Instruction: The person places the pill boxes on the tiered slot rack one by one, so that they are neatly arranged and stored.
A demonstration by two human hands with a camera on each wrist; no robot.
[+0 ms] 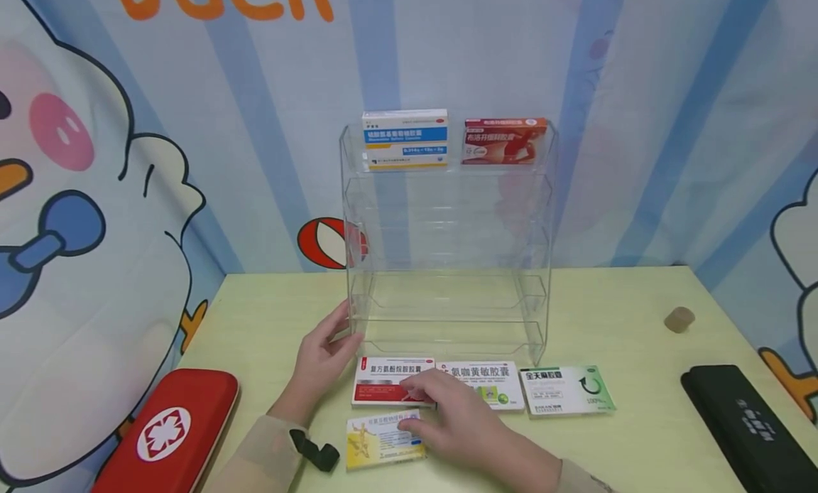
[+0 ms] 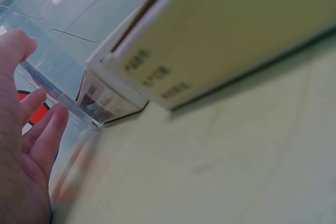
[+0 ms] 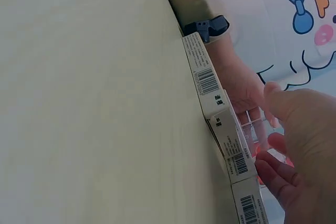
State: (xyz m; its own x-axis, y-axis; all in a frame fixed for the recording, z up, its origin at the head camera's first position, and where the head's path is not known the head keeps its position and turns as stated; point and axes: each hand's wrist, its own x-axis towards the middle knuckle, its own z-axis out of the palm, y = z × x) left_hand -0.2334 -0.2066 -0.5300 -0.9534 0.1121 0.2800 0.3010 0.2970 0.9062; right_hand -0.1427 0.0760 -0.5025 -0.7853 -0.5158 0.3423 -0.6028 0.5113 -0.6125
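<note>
Yellow-and-white box (image 1: 383,443) lies on table (image 1: 601,308), well off back edge, long axis roughly side to side, left of my nearer right hand (image 1: 456,422): thumb and fingers parted, no grip visible. Left hand (image 1: 322,358) loose-fingered at rack (image 1: 447,337).

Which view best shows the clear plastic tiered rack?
The head view: it frames the clear plastic tiered rack nearly whole. The left wrist view shows only part; the right wrist view, at most a sliver.
</note>
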